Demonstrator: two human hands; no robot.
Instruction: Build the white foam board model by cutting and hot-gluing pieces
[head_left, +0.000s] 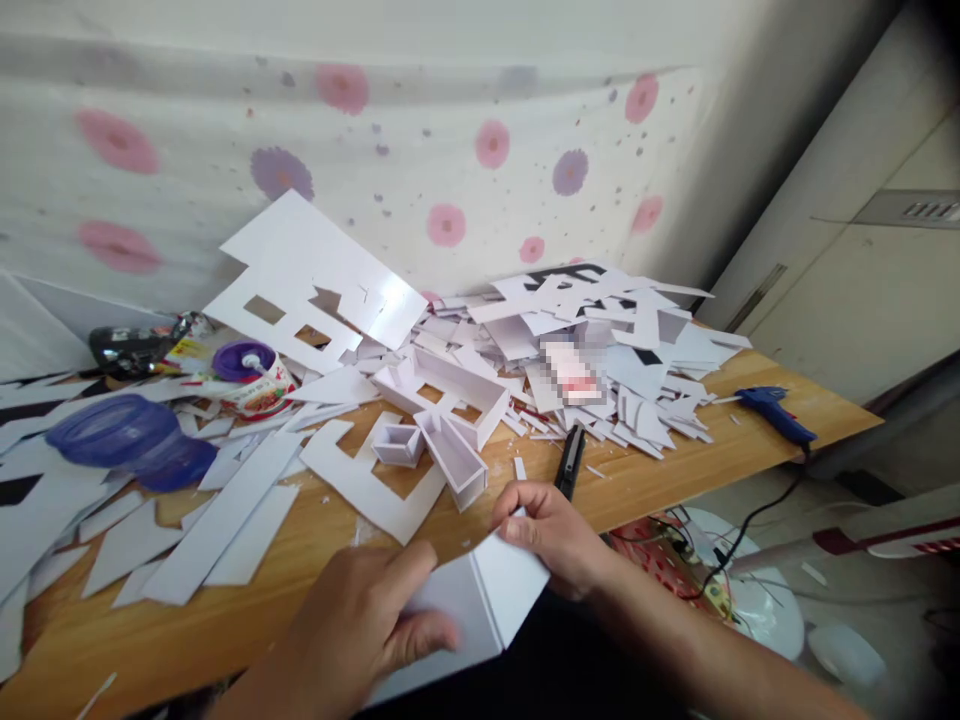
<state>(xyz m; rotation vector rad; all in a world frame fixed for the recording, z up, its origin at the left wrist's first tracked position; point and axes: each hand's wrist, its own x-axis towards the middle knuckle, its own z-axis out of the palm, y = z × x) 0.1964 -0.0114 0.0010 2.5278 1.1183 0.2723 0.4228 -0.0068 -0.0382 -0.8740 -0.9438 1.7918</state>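
Note:
A white board piece [457, 610] with a fold or joint line across it is held between both hands at the table's front edge. My left hand [375, 620] grips its left part, thumb on top. At its upper right corner my right hand [551, 535] pinches the edge between thumb and fingers. Just beyond the hands lie a small white open box [397, 444], a longer narrow white box [452, 460] and a larger white frame with window cut-outs [487, 400]. A black cutter knife [571, 462] rests behind my right hand.
White board scraps [637, 330] heap along the back of the wooden table [300, 590]. A purple-blue container [131, 440] and a tub with a purple lid [255, 380] stand at left. A blue glue gun [776, 412] lies at right, its cord hanging off the table.

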